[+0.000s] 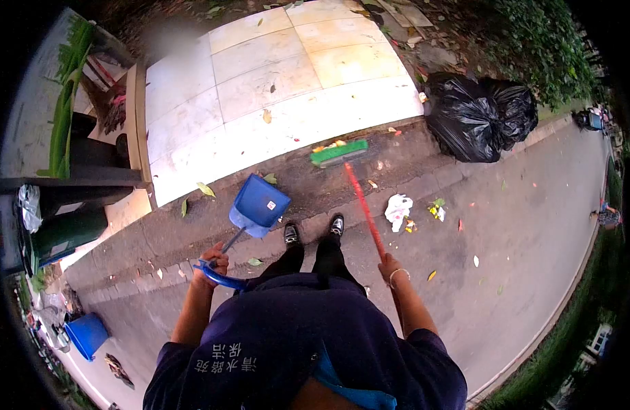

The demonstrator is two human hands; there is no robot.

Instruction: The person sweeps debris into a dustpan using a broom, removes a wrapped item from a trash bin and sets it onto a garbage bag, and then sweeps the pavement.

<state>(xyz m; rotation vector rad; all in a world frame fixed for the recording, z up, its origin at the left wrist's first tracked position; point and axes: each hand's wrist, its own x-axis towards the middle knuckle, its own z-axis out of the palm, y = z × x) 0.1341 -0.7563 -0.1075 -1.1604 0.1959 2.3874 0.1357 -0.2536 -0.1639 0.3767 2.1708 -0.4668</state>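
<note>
My left hand [214, 264] is closed around the handle of a blue long-handled dustpan [262, 203], whose pan is at the kerb left of my shoes. My right hand [395, 271], with a bracelet at the wrist, grips the red pole of a broom [361, 198]. The broom's green head [339, 153] is on the dirty strip along the pale tiles, with yellowish scraps beside it. Right of the pole, a crumpled white plastic bag [398, 211] and scattered yellow and red bits [437, 210] lie on the road.
Black garbage bags [465, 116] stand at the kerb on the right. Pale tiled paving [267, 89] lies ahead. Dark green bins [69, 229] are on the left, with a blue bucket [87, 336] behind them. Fallen leaves dot the road [506, 273]. A vehicle [590, 120] is far right.
</note>
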